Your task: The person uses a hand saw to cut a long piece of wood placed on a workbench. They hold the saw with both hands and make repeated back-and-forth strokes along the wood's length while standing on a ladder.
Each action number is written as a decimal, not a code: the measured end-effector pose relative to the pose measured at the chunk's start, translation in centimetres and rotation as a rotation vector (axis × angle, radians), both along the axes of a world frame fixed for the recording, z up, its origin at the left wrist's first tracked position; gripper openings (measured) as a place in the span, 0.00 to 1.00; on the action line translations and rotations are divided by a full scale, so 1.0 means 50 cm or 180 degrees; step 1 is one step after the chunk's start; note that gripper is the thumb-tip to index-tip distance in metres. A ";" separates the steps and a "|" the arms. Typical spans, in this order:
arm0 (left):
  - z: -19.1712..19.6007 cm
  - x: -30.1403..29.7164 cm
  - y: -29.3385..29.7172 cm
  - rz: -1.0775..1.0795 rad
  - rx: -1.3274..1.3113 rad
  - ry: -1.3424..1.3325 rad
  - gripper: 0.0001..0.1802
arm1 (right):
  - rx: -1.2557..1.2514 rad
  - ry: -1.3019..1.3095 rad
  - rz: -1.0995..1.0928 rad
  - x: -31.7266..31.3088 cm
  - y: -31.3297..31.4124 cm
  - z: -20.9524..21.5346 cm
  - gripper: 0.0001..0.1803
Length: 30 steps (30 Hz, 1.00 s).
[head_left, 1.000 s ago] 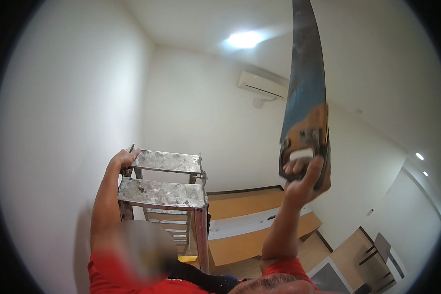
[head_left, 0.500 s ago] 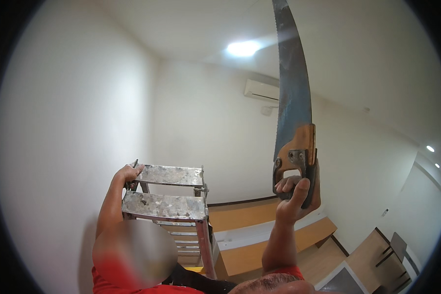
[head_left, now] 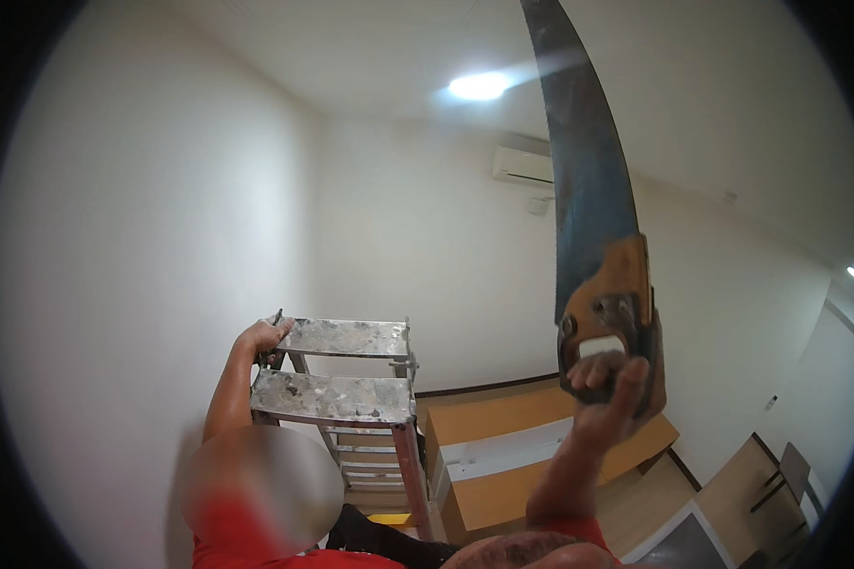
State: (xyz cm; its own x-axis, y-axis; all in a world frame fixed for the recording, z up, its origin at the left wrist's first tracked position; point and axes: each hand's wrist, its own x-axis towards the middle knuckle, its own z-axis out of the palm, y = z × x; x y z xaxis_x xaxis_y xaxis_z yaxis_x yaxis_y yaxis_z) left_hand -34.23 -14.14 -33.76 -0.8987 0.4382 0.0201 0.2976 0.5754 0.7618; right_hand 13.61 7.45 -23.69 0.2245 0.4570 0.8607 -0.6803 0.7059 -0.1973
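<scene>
My right hand (head_left: 615, 387) is wrapped round the wooden and black handle of a handsaw (head_left: 593, 180). Its long dark blade points up toward the ceiling, the toothed edge facing left, and the tip runs out past the upper edge. On the left, my left hand (head_left: 269, 336) grips the left end of the top step of a metal stepladder (head_left: 337, 396), thumb on the tread. The ladder's two upper steps are splashed with paint, and a reddish side rail runs down from them. A blurred patch hides part of my left arm and shoulder.
A white wall (head_left: 152, 237) rises close on the left. Behind the ladder, a long wood-coloured unit with a white strip (head_left: 512, 448) stands along the far wall. An air conditioner (head_left: 522, 165) and a lit ceiling lamp (head_left: 478, 87) are above. A dark chair (head_left: 793, 471) stands at the lower right.
The handsaw and my right hand have shifted right and slightly lower, the blade leaning a little more left. My left hand stays on the ladder. The whole view has turned slightly.
</scene>
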 end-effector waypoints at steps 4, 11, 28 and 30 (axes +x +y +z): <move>0.037 0.032 0.016 0.0040 -0.0204 -0.0212 0.34 | -0.0131 -0.0053 -0.0372 0.003 0.008 0.029 0.32; -0.008 -0.035 0.002 -0.0106 -0.0254 -0.0077 0.37 | 0.0218 -0.0163 -0.0584 0.000 -0.031 0.045 0.33; -0.004 -0.024 -0.001 -0.0110 -0.0077 -0.0282 0.32 | 0.0285 0.0148 -0.0599 -0.097 -0.007 0.021 0.31; 0.001 -0.005 0.006 -0.0166 0.0161 -0.0165 0.33 | 0.0279 0.0115 -0.0516 -0.086 -0.009 0.024 0.32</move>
State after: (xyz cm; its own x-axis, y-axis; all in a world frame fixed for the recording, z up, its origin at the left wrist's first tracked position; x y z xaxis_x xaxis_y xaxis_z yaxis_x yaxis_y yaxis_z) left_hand -34.46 -13.84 -33.72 -0.8751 0.4839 -0.0024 0.2856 0.5205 0.8047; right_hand 9.32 7.01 -22.48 0.3206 0.3360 0.8856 -0.5618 0.8202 -0.1078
